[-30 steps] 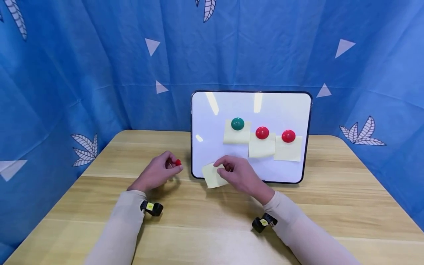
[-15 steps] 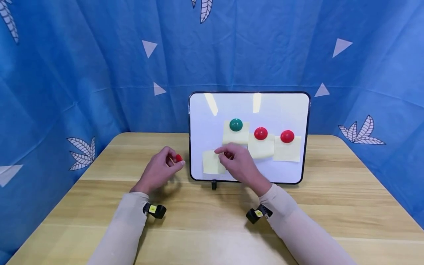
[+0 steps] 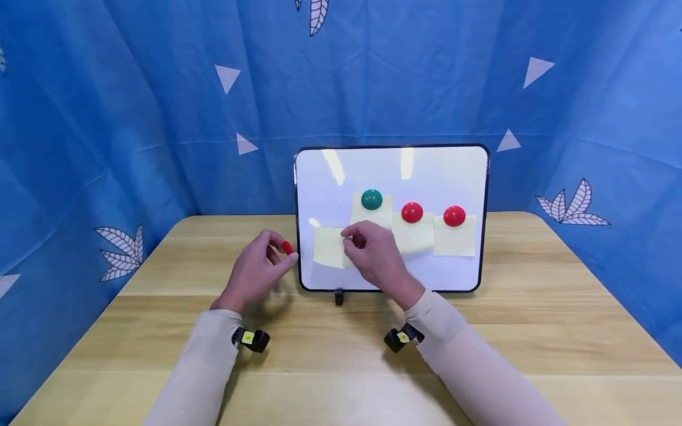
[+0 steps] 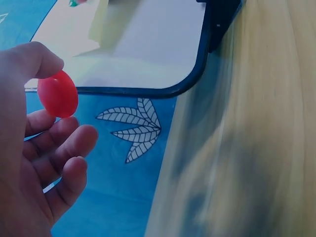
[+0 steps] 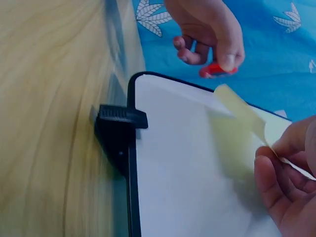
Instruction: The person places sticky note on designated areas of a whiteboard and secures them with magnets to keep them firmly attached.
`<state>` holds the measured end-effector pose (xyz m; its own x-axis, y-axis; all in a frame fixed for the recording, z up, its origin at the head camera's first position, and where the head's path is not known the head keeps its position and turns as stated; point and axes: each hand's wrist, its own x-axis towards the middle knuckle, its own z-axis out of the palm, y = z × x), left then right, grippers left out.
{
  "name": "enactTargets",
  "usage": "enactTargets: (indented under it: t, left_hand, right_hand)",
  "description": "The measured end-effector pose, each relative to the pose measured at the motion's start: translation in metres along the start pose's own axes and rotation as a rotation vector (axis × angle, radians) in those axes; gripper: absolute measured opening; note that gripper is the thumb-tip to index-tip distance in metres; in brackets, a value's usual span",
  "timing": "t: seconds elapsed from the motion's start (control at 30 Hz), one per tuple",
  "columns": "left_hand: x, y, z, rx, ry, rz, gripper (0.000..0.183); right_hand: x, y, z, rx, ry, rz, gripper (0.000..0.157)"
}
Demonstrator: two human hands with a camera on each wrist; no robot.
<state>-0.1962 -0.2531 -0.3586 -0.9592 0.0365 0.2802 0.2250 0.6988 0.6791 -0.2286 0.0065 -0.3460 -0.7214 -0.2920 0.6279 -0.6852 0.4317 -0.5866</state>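
Observation:
My left hand (image 3: 256, 269) pinches a round red magnet (image 4: 58, 94) between thumb and index finger, just off the left edge of the whiteboard (image 3: 325, 195). Between the thumb and fingers of my right hand (image 3: 375, 254) is a pale yellow sticky note (image 3: 326, 245), held in front of the board's lower left. In the right wrist view the note (image 5: 242, 111) curls away from the board and casts a shadow on it. A green magnet (image 3: 372, 199) and two red magnets, one in the middle (image 3: 412, 212) and one at right (image 3: 454, 216), each sit on a yellow note.
The whiteboard stands upright on a black stand clip (image 5: 118, 118) on the wooden table (image 3: 319, 355). Behind it hangs a blue curtain (image 3: 319, 89) with white leaf and triangle prints. Each wrist carries a small black camera.
My right hand has raised the yellow note from the board's bottom edge to its lower left face. My left hand, still pinching the red magnet, has come slightly closer to the board.

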Motion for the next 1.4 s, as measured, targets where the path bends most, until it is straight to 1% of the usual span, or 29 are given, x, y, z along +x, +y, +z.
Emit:
enactTargets:
  t: [0.17, 0.27, 0.4, 0.5, 0.63, 0.83, 1.0, 1.2, 1.4]
  left_hand:
    - [0.003, 0.005, 0.000, 0.029, 0.036, 0.024, 0.037]
    - [0.005, 0.007, 0.000, 0.033, 0.068, 0.051, 0.036]
    - [0.008, 0.011, -0.002, 0.007, 0.104, 0.086, 0.036]
    - [0.012, 0.017, -0.004, -0.012, 0.123, 0.101, 0.038]
    - [0.018, 0.026, -0.006, -0.040, 0.132, 0.095, 0.041]
    - [0.026, 0.037, -0.002, -0.074, 0.124, 0.095, 0.044]
    - [0.031, 0.043, -0.001, -0.060, 0.141, 0.111, 0.046]
    - [0.034, 0.045, 0.003, -0.048, 0.150, 0.127, 0.045]
    - [0.034, 0.046, 0.007, 0.046, 0.170, 0.185, 0.046]
  right_hand:
    - [0.002, -0.004, 0.005, -0.075, 0.030, -0.128, 0.014]
    - [0.003, -0.007, 0.006, -0.087, 0.044, -0.163, 0.015]
    - [0.004, -0.007, 0.008, -0.098, 0.060, -0.191, 0.015]
    - [0.005, -0.005, 0.010, -0.109, 0.073, -0.205, 0.013]
    - [0.006, -0.004, 0.011, -0.118, 0.088, -0.206, 0.012]
    - [0.004, -0.001, 0.009, -0.150, 0.090, -0.198, 0.019]
    - [0.005, 0.001, 0.008, -0.178, 0.104, -0.207, 0.025]
    - [0.002, 0.004, 0.009, -0.175, 0.104, -0.206, 0.026]
    - [0.004, 0.003, 0.012, -0.169, 0.127, -0.233, 0.024]
